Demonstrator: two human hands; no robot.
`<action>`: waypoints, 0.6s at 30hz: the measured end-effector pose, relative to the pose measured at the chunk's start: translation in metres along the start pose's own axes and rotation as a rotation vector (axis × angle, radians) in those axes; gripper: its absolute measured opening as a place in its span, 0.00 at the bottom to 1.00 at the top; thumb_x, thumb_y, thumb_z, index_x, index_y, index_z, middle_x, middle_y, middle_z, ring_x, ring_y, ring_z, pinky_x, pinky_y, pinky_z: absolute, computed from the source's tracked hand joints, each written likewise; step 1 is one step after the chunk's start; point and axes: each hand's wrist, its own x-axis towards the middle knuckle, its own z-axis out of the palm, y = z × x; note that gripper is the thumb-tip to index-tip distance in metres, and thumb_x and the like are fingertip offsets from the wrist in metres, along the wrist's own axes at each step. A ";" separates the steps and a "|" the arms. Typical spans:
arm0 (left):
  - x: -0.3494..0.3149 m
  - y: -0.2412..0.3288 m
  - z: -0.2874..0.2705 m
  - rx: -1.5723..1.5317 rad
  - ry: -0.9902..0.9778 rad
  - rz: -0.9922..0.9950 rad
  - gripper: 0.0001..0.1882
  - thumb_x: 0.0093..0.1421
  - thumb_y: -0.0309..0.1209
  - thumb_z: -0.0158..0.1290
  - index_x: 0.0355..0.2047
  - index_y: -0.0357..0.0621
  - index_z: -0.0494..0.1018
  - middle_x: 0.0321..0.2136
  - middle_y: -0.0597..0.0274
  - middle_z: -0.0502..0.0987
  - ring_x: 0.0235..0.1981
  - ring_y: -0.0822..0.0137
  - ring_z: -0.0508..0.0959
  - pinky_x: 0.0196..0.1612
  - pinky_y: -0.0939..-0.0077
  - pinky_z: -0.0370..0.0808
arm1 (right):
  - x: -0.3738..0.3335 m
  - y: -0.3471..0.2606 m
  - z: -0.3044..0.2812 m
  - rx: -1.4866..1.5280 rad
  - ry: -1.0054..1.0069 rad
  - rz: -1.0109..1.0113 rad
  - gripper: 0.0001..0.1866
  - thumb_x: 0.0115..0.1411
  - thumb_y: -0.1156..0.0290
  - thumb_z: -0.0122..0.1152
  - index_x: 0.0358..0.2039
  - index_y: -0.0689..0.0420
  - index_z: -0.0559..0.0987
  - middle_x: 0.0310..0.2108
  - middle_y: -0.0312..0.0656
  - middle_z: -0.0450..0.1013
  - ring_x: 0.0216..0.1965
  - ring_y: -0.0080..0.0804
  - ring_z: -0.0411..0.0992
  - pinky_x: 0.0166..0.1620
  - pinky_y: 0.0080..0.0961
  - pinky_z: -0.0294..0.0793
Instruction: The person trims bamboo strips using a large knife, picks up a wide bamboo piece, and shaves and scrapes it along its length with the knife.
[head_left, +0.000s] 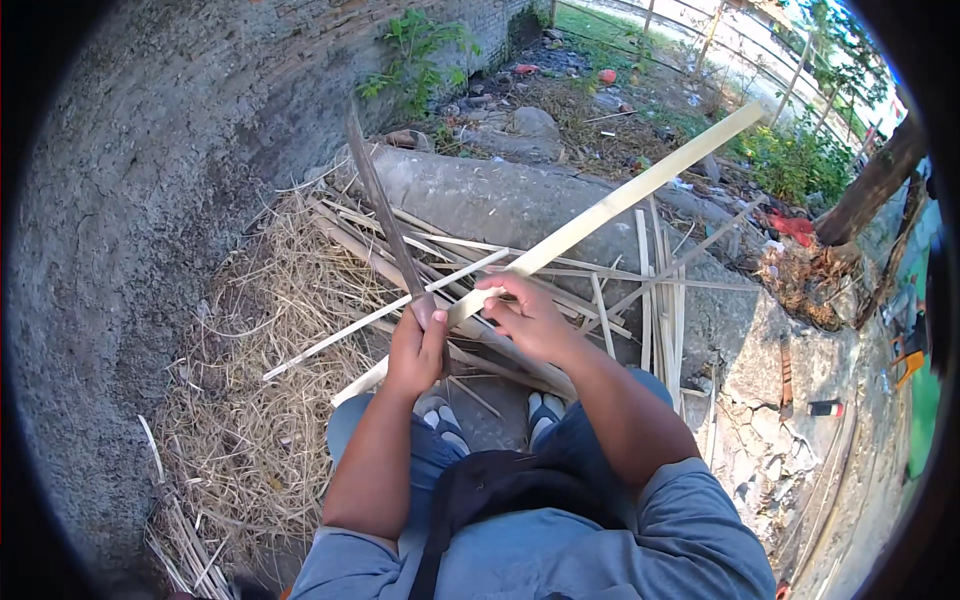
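- The left hand is clenched in a fist around the handle of a long dark metal blade, which rises from the fist, leaning slightly left, up toward the grey wall.
- The right hand grasps a long pale flat bamboo strip, fingers curled over it from above and the thumb side facing the left hand.
- That bamboo strip runs diagonally: its far end points to the upper right, well beyond the right hand, and its near end passes between the two hands and comes out below the left fist, toward the person's left knee.
- The blade meets the strip just beside the left fist; whether its edge is set into the strip cannot be told.
- The two hands are near each other, apart by a small gap, both held above the knees of the seated person.
- A thinner pale bamboo sliver crosses behind the blade, slanting from the lower left to the upper right, close to the hands.
- More cut bamboo slats lie loose on the grey concrete slab ahead of the hands, some flat and some propped on end.
- A heap of dry yellow straw and shavings lies on the ground to the left of the left forearm.
- Two feet in grey sandals show below the hands, between blue-trousered legs.
- Green weeds grow at the wall's foot further off.
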 end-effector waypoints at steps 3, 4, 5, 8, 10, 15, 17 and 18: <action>0.002 -0.001 0.002 0.015 0.020 -0.112 0.23 0.72 0.46 0.48 0.48 0.34 0.70 0.32 0.50 0.79 0.34 0.60 0.80 0.40 0.65 0.75 | -0.006 -0.018 0.005 -0.425 -0.340 0.059 0.17 0.70 0.69 0.57 0.57 0.59 0.74 0.42 0.42 0.78 0.41 0.25 0.75 0.46 0.27 0.76; 0.002 -0.001 0.003 0.017 0.030 -0.101 0.23 0.72 0.46 0.48 0.48 0.34 0.70 0.32 0.50 0.79 0.35 0.60 0.80 0.40 0.65 0.76 | -0.007 -0.014 0.009 -0.458 -0.343 0.028 0.18 0.70 0.68 0.57 0.57 0.61 0.74 0.43 0.43 0.78 0.43 0.26 0.76 0.48 0.28 0.76; 0.004 0.001 0.005 0.019 0.040 -0.091 0.23 0.72 0.46 0.48 0.48 0.34 0.70 0.32 0.49 0.80 0.35 0.60 0.81 0.40 0.64 0.76 | -0.007 -0.007 0.012 -0.491 -0.346 -0.004 0.18 0.70 0.68 0.57 0.57 0.63 0.73 0.44 0.45 0.78 0.45 0.27 0.76 0.50 0.29 0.76; 0.004 -0.001 0.006 0.036 0.041 -0.077 0.23 0.72 0.46 0.48 0.48 0.33 0.70 0.33 0.49 0.79 0.35 0.59 0.81 0.40 0.63 0.76 | -0.002 0.002 0.029 -0.427 -0.376 0.054 0.19 0.70 0.70 0.58 0.56 0.66 0.70 0.45 0.47 0.77 0.48 0.30 0.76 0.54 0.31 0.75; 0.004 -0.002 0.008 0.032 0.056 -0.031 0.23 0.72 0.46 0.49 0.49 0.33 0.70 0.34 0.48 0.79 0.35 0.58 0.81 0.40 0.63 0.76 | -0.003 0.009 0.039 -0.213 -0.357 0.038 0.19 0.67 0.75 0.60 0.56 0.67 0.69 0.48 0.48 0.75 0.50 0.31 0.75 0.55 0.32 0.75; 0.005 -0.009 0.007 -0.059 0.037 -0.019 0.19 0.73 0.42 0.48 0.46 0.34 0.69 0.31 0.52 0.77 0.32 0.64 0.78 0.36 0.66 0.75 | -0.001 0.021 0.047 -0.084 -0.339 0.008 0.21 0.66 0.79 0.59 0.57 0.66 0.67 0.49 0.47 0.74 0.52 0.31 0.74 0.57 0.32 0.74; 0.006 -0.005 0.006 -0.109 0.020 -0.074 0.18 0.73 0.41 0.46 0.44 0.35 0.69 0.30 0.55 0.76 0.30 0.69 0.76 0.33 0.69 0.74 | 0.003 0.025 0.047 0.003 -0.343 0.147 0.22 0.66 0.80 0.57 0.59 0.66 0.66 0.51 0.46 0.73 0.53 0.31 0.73 0.58 0.33 0.73; 0.007 -0.003 0.006 -0.140 0.020 -0.060 0.17 0.74 0.41 0.45 0.42 0.36 0.69 0.28 0.58 0.75 0.28 0.71 0.75 0.31 0.71 0.73 | 0.003 0.027 0.046 -0.032 -0.354 0.103 0.22 0.66 0.80 0.56 0.60 0.66 0.66 0.52 0.46 0.73 0.53 0.31 0.73 0.58 0.33 0.73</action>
